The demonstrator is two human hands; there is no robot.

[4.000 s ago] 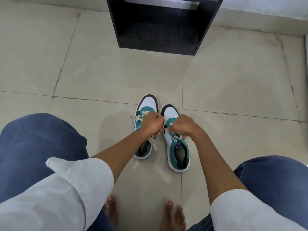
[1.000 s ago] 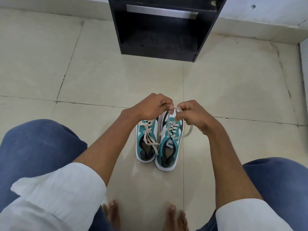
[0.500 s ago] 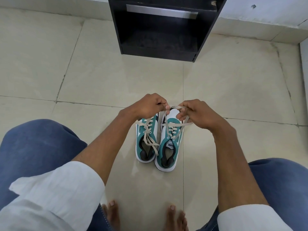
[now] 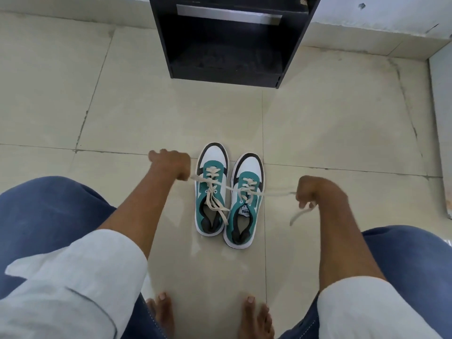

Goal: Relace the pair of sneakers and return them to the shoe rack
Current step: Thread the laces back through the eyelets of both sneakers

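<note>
Pale tiled floor (image 4: 122,106) fills the room from the near edge to the far wall. Nearest, two bare feet (image 4: 161,311) stand on it between blue-trousered knees, with rolled white sleeves (image 4: 80,272) over both forearms. Beyond the feet, two teal-and-white sneakers (image 4: 211,189) sit side by side on the floor, toes pointing away, touching or nearly so. The right sneaker (image 4: 245,201) has a cream lace (image 4: 274,193) drawn out sideways in both directions. The left hand (image 4: 172,165) is closed in a fist on one end, across the left sneaker; the right hand (image 4: 310,192) is curled around the other end, its tail dangling. Farthest, a black shoe rack (image 4: 227,45) stands against the wall, well apart from the sneakers.
</note>
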